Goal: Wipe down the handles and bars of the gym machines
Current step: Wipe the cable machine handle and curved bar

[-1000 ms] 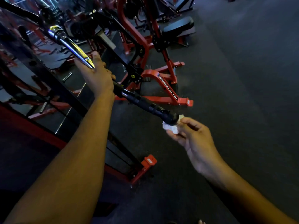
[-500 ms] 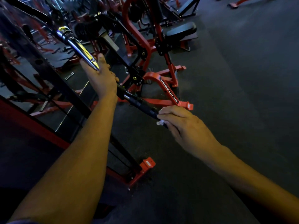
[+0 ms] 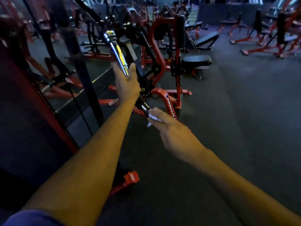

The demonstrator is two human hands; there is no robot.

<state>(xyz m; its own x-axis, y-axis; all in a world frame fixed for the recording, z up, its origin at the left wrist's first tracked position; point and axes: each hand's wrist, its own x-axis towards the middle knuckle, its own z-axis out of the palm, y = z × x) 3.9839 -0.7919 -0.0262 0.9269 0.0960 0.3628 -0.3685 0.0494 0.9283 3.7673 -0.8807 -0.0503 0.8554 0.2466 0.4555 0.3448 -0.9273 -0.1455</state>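
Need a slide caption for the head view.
Left hand steadies the chrome bar while right hand wipes its black grip with a white cloth.

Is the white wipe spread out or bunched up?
Bunched up: the right hand grips the white wipe around the bar's black grip, only crumpled edges showing.

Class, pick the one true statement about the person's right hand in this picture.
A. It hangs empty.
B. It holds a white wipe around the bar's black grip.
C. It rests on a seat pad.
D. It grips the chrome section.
B: the right hand wraps a white wipe around the black grip of the bar.
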